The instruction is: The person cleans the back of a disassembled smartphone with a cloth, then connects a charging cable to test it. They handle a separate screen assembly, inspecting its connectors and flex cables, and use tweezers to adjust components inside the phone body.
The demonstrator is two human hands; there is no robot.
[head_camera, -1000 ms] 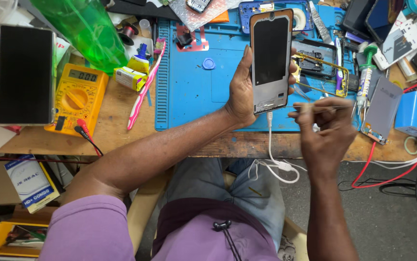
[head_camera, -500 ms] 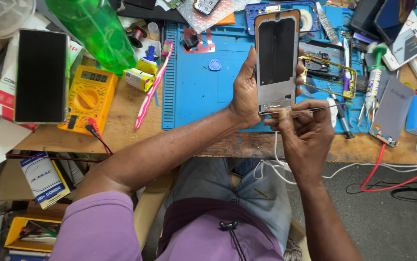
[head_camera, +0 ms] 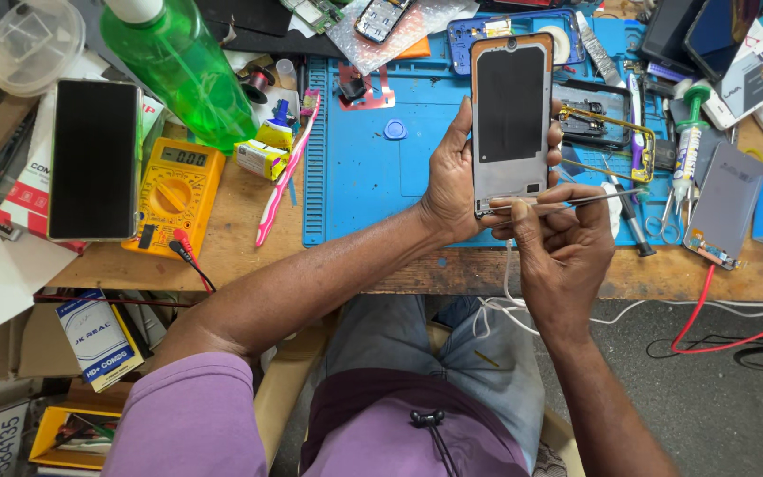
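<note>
My left hand (head_camera: 454, 181) grips a phone frame (head_camera: 511, 119) upright over the blue work mat (head_camera: 359, 181); the frame is silver with a dark panel and an orange rim. My right hand (head_camera: 558, 243) pinches metal tweezers (head_camera: 576, 202), whose tips touch the frame's lower edge. Both hands meet just above the wooden bench's front edge.
A green bottle (head_camera: 182, 75), a yellow multimeter (head_camera: 172, 193) with red and black leads, a pink toothbrush (head_camera: 286, 172) and a dark phone (head_camera: 94, 159) lie left of the mat. An opened phone body (head_camera: 593, 119), scissors (head_camera: 660, 221), a glue tube (head_camera: 687, 150) and a grey panel (head_camera: 724, 205) crowd the right. White and red cables hang off the bench.
My right hand has risen from below the bench edge and brought the tweezers against the bottom of the phone frame. My left hand kept the frame upright.
</note>
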